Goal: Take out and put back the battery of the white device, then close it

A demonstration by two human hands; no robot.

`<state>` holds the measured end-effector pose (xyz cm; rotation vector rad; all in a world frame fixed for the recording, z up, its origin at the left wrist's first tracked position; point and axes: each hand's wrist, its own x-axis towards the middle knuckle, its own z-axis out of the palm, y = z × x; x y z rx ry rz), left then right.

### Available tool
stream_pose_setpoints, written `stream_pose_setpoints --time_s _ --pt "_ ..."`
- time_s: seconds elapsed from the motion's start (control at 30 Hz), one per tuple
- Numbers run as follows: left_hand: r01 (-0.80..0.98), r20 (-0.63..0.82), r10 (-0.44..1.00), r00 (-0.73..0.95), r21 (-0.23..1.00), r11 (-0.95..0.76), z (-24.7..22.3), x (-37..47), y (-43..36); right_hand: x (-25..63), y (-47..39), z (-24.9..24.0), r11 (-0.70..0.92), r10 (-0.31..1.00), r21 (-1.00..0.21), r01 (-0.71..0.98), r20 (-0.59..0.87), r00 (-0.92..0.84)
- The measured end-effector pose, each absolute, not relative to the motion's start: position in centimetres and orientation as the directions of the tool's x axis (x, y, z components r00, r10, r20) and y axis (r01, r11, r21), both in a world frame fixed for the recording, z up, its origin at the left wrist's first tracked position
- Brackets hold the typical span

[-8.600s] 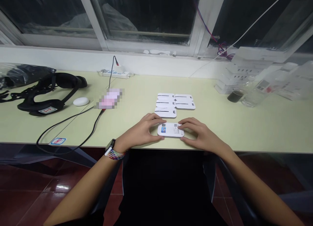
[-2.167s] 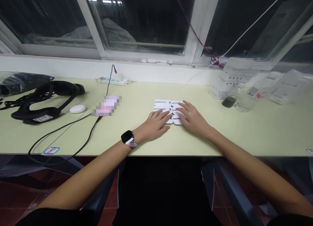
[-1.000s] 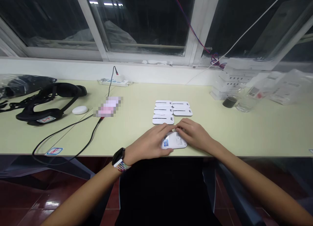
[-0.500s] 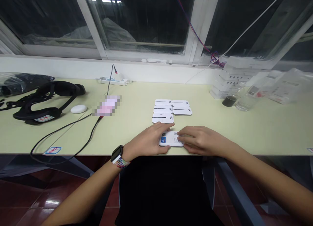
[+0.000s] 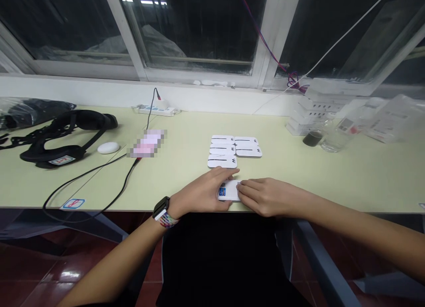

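Observation:
A white flat box (image 5: 231,191) with a blue label and small print lies near the table's front edge. My left hand (image 5: 207,193) wraps round its left end, thumb at the near side and fingers at the far side. The fingers of my right hand (image 5: 265,195) are bent together over its right end and cover part of the print. Just beyond, several white rounded cards (image 5: 222,161) with black lines and letters lie in two columns, three on the left and two on the right.
On the left of the table (image 5: 179,178) are a black headset (image 5: 49,152), a white oval case (image 5: 108,147), a blurred pink phone (image 5: 148,143) with a cable, and a power strip (image 5: 158,110). White boxes (image 5: 305,117), a dark-bottomed jar (image 5: 312,138) and a clear bottle (image 5: 332,141) stand at right.
My right hand has slid left over the box's right end, its fingers drawn closer together. My left hand keeps its grip. The whole view has shifted slightly.

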<state>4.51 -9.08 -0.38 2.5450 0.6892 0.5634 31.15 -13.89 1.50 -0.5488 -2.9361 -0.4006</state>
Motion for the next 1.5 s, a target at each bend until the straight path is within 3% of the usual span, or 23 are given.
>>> stream_pose_setpoints --time_s 0.3,0.47,0.53,0.77,0.9,1.03,1.17,1.37,1.5 --pt "0.382 0.227 0.571 0.789 0.546 -0.745 -0.1 4.6 -8.9 30.9 -13.9 1.1 0.894 0.344 0.222 0.39 0.217 -0.913" --pt "0.375 0.238 0.566 0.789 0.543 -0.751 -0.1 4.7 -9.0 30.7 -13.9 1.4 0.879 0.306 0.327 0.345 0.168 -0.937" --pt "0.378 0.241 0.574 0.783 0.548 -0.746 -0.2 4.6 -9.0 30.6 -14.0 1.6 0.887 0.315 0.309 0.343 0.139 -0.939" --pt "0.375 0.248 0.59 0.768 0.573 -0.729 -0.6 4.5 -9.1 30.9 -14.1 1.6 0.746 0.663 -0.099 0.658 0.206 -0.72" --pt "0.38 0.233 0.585 0.777 0.569 -0.73 -0.5 4.5 -9.1 31.1 -13.8 1.2 0.658 0.749 -0.334 0.675 0.199 -0.632" --pt "0.378 0.239 0.576 0.781 0.554 -0.742 -0.5 4.5 -9.0 30.8 -13.6 1.0 0.59 0.797 -0.431 0.682 0.176 -0.578" --pt "0.37 0.253 0.565 0.785 0.54 -0.756 -0.6 4.5 -9.0 30.4 -13.8 1.3 0.615 0.784 -0.409 0.674 0.225 -0.579" --pt "0.383 0.243 0.58 0.777 0.548 -0.744 -0.5 4.5 -9.2 30.8 -14.3 2.9 0.683 0.726 -0.188 0.705 0.279 -0.629" --pt "0.39 0.245 0.616 0.748 0.588 -0.708 -0.7 4.4 -9.2 32.7 -14.6 2.6 0.67 0.742 -0.2 0.715 0.228 -0.631"
